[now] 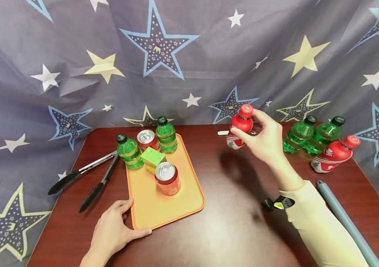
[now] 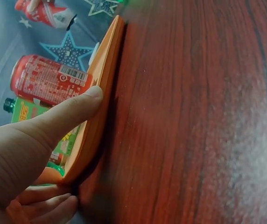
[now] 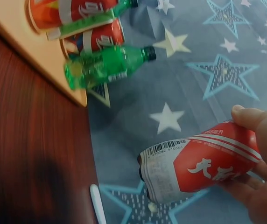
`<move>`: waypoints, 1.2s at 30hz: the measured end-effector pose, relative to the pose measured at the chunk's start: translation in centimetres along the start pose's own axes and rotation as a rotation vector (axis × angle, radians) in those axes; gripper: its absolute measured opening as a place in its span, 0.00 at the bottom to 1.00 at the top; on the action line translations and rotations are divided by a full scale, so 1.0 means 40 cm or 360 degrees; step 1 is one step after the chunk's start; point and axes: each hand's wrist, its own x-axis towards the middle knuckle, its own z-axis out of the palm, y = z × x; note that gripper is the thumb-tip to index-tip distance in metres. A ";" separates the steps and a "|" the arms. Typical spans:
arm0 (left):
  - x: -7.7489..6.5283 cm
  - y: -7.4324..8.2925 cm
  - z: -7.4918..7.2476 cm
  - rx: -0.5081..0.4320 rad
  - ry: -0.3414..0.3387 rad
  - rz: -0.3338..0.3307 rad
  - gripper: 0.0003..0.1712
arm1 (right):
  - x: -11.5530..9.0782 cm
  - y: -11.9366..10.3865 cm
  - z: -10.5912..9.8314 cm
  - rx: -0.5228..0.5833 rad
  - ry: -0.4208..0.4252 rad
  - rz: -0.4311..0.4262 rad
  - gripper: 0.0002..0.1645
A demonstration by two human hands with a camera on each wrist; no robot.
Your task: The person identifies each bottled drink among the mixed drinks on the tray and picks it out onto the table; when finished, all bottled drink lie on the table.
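My right hand (image 1: 265,135) grips a red cola bottle (image 1: 241,124) by its upper part, thumb on one side and fingers on the other. The bottle is raised, its shadow on the table below; the right wrist view shows its label and base. At the front left corner of an orange tray (image 1: 189,200), my left hand (image 1: 112,228) holds the edge, its thumb on the front rim and its fingers at the left side. On the tray stand two cola cans (image 1: 167,181), a green-topped drink carton (image 1: 152,157) and two green soda bottles (image 1: 166,137) with black caps.
Black-handled metal tongs (image 1: 90,168) lie open left of the tray. Two more green bottles (image 1: 297,135) and another red cola bottle (image 1: 332,155) stand at the right. A grey-blue rod (image 1: 346,222) lies near the right edge. Behind the table hangs a star-patterned cloth (image 1: 206,74).
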 end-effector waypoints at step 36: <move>-0.001 -0.003 0.012 -0.0087 -0.0078 -0.0106 0.74 | -0.016 0.144 -0.162 -0.0322 0.0266 0.0227 0.32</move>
